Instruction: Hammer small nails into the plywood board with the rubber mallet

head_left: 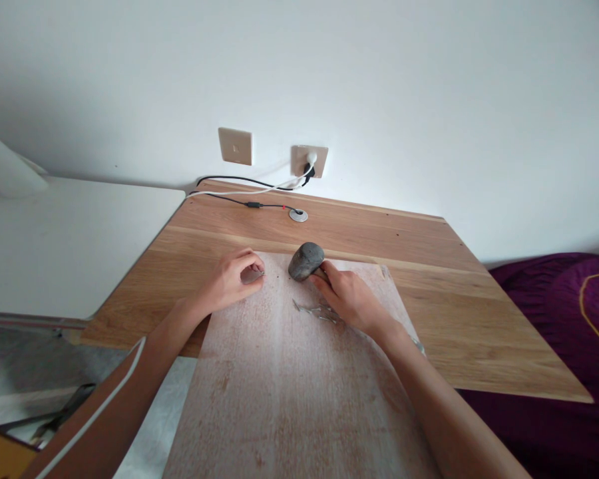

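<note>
My left hand (232, 279) rests on the upper left of a pale plywood board (289, 386), its fingers pinched on a small nail (257, 273). My right hand (347, 296) is closed round the handle of a hammer with a grey rounded head (306, 260) that sits low over the board's far edge. Several loose nails (312, 309) lie on the board just under my right palm. The hammer's handle is hidden inside my fist.
The board lies on a wooden table (454, 299) against a white wall with a socket (308, 160) and cables (249, 193). A white surface (70, 239) adjoins on the left. A purple cushion (564, 319) sits to the right.
</note>
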### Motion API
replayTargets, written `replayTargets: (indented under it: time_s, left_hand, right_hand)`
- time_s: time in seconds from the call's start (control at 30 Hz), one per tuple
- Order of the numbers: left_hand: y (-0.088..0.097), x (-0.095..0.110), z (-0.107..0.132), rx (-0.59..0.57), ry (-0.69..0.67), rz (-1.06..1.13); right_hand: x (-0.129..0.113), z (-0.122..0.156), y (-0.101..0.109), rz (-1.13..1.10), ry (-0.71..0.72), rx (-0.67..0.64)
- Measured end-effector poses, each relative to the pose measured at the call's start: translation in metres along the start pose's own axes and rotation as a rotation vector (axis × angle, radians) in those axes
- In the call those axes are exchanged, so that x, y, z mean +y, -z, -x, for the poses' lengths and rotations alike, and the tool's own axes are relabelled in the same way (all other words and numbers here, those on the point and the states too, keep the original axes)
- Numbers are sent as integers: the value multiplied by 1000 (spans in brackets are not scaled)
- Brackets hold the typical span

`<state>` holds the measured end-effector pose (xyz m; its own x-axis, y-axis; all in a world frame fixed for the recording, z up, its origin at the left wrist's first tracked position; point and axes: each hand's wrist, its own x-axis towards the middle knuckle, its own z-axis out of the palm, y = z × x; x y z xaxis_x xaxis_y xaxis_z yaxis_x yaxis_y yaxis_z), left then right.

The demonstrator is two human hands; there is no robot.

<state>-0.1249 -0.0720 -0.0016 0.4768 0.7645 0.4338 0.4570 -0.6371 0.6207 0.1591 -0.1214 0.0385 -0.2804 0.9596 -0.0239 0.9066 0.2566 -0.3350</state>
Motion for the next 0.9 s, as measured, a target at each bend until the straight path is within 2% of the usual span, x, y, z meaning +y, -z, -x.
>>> replayTargets:
  time_s: [0.2, 0.47, 0.9]
  left_hand:
    - [1, 1, 0, -10, 8, -27]
    - [0, -5, 0, 31, -3, -180]
    - [1, -5, 2, -2, -13, -162]
  right_hand:
    - [-1, 1, 0, -2, -6, 1]
    - [-1, 1, 0, 5, 4, -2]
    - [0, 1, -1, -2, 11, 15]
